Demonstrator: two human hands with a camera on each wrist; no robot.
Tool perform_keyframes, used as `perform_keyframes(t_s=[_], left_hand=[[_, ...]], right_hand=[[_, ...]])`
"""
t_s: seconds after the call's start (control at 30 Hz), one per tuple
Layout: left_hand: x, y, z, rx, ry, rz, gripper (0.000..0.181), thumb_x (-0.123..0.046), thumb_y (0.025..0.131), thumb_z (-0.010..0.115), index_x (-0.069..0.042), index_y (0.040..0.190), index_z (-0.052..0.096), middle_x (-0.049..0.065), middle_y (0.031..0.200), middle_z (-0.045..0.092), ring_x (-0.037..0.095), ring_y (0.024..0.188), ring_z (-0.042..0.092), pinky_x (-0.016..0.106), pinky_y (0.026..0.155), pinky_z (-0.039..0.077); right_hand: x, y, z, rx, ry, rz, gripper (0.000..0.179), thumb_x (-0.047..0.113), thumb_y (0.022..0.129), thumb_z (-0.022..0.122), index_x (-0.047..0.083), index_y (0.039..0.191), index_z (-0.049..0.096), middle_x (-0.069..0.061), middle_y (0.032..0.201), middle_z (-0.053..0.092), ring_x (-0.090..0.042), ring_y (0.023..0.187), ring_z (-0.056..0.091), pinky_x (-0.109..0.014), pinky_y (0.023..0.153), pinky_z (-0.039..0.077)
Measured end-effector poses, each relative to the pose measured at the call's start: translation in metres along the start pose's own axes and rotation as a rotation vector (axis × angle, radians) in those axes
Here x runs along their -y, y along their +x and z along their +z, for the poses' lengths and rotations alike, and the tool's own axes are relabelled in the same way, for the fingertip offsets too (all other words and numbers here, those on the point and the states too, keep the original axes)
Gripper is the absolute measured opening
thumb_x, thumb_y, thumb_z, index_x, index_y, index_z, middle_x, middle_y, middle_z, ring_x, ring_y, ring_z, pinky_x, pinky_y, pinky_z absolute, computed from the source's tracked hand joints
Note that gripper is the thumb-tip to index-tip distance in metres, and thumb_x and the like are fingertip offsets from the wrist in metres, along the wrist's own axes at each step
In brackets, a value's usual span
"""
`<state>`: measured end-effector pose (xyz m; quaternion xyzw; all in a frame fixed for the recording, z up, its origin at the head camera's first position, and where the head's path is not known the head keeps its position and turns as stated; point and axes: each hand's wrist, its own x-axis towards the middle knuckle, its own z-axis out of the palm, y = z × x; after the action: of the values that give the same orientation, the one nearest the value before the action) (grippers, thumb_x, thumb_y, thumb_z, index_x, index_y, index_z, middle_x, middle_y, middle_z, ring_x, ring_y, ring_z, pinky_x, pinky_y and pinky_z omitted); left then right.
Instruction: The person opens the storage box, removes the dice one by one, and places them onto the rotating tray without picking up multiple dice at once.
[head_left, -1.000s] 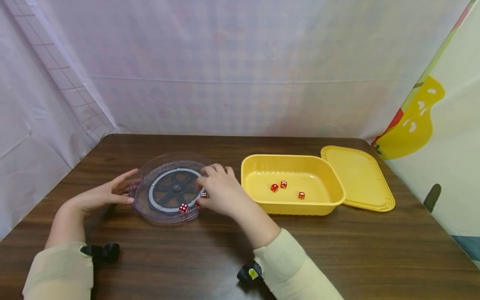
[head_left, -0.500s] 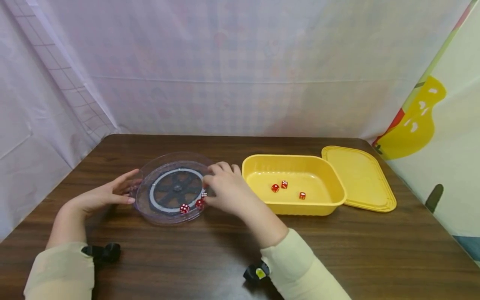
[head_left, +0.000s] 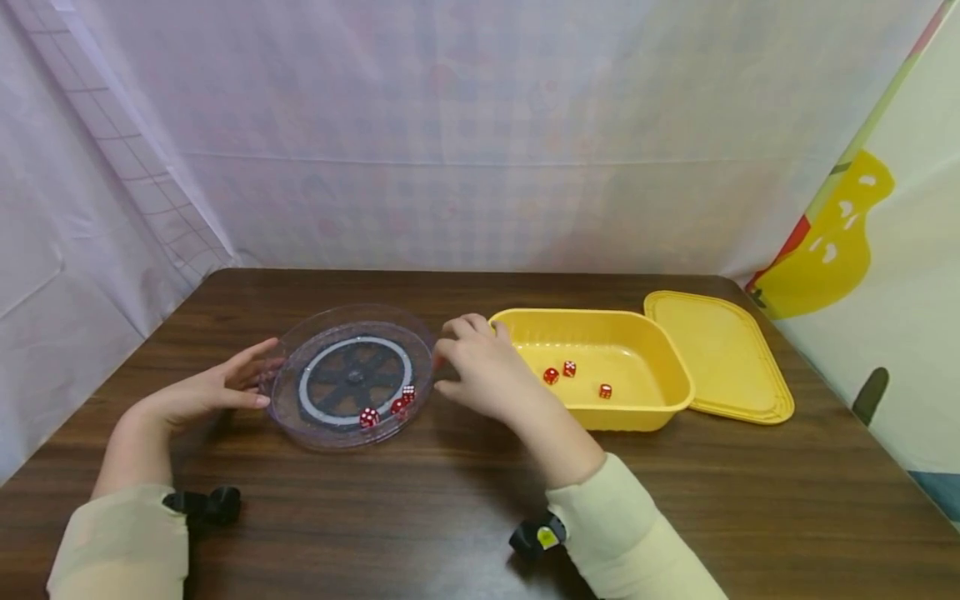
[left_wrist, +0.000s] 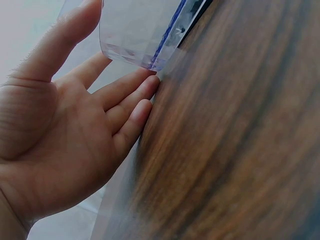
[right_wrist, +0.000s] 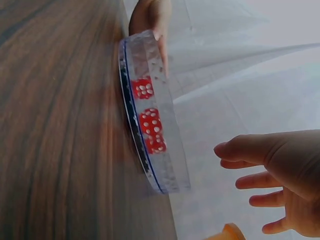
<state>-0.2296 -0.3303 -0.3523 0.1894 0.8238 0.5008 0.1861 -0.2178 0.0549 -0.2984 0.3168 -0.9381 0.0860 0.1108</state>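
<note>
A round, clear plastic tray (head_left: 354, 437) with a dark base and a white ring stands on the table. Inside its near right side lie a red die (head_left: 368, 417), a second red die (head_left: 399, 406) and a third red die (head_left: 408, 392); in the right wrist view they show through the wall. My left hand (head_left: 217, 387) is at the tray's left side, its fingers spread and fingertips right at the wall. Just right of the tray, my right hand (head_left: 483, 367) has loosely bent fingers and nothing visible in them. It overlaps the left end of the yellow container (head_left: 622, 419).
Three red dice lie in the yellow container, among them one die (head_left: 605, 391) near the front. Its yellow lid (head_left: 720, 358) lies flat behind and to the right. A white cloth (head_left: 480, 167) hangs behind the wooden table (head_left: 375, 517).
My right hand has drawn back to the right, from over the tray's right side to the container's left end, uncovering the dice. The left hand has stayed at the tray.
</note>
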Motion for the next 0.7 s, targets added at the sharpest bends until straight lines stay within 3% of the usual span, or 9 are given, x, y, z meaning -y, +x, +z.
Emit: perform_keyframes(t_s=[0.13, 0.37, 0.7], left_hand=[[0.001, 0.000, 0.000, -0.001, 0.009, -0.009, 0.089, -0.007, 0.091, 0.062, -0.006, 0.153, -0.001, 0.032, 0.152, 0.011, 0.048, 0.137, 0.010, 0.051, 0.101, 0.027], [-0.001, -0.001, -0.001, -0.006, -0.006, -0.004, 0.089, -0.007, 0.091, 0.063, -0.006, 0.153, 0.000, 0.034, 0.151, 0.010, 0.050, 0.136, 0.008, 0.067, 0.100, 0.014], [0.002, -0.002, 0.000, -0.009, -0.009, -0.012, 0.089, -0.009, 0.090, 0.063, -0.006, 0.153, 0.001, 0.033, 0.152, 0.011, 0.049, 0.137, 0.008, 0.069, 0.100, 0.011]], right_hand=[[-0.006, -0.003, -0.003, 0.002, 0.005, 0.002, 0.019, 0.034, 0.082, 0.075, 0.020, 0.094, 0.071, -0.008, 0.126, 0.055, -0.030, 0.123, 0.041, -0.052, 0.095, 0.032], [-0.019, -0.011, -0.009, 0.036, -0.011, 0.053, 0.019, 0.034, 0.083, 0.075, 0.019, 0.095, 0.070, -0.008, 0.128, 0.054, -0.030, 0.125, 0.039, -0.053, 0.099, 0.028], [-0.040, -0.021, -0.014, 0.034, 0.006, 0.095, 0.017, 0.030, 0.083, 0.075, 0.018, 0.094, 0.070, -0.010, 0.129, 0.052, -0.032, 0.127, 0.036, -0.057, 0.100, 0.026]])
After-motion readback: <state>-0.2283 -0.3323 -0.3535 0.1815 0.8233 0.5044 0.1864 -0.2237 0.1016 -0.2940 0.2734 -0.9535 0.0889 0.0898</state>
